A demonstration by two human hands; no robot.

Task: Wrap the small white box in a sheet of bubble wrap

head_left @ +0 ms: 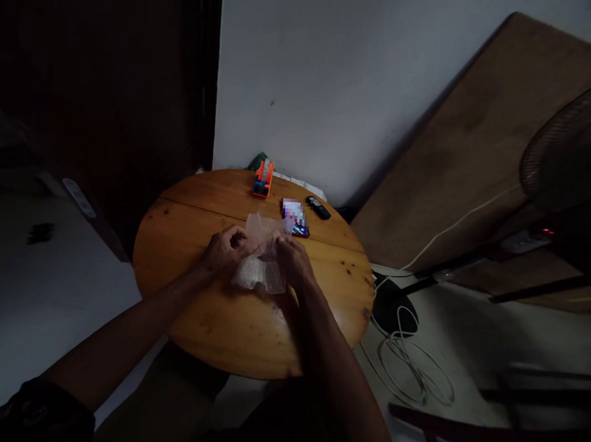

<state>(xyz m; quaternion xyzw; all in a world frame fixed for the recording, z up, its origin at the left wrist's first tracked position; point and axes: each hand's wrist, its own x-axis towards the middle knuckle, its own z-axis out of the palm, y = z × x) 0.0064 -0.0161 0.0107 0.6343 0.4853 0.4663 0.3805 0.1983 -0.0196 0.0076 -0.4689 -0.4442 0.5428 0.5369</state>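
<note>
A crumpled, see-through plastic bag (258,272) lies spread over the middle of the round wooden table (193,335). My left hand (225,249) pinches its left side, fingers curled together. On the other side, my right hand (293,257) grips the bag's upper right part between thumb and fingers. The plastic stretches between both hands and bunches up below them. Whether anything lies inside the bag, I cannot tell in this dim light.
Behind the bag lie a phone (302,231) with a lit screen and a black remote control (318,208). An orange tape dispenser (264,179) stands near the table's far edge. To the right are a fan (575,145), a leaning wooden board (461,138) and a coiled cable (406,368) on the floor.
</note>
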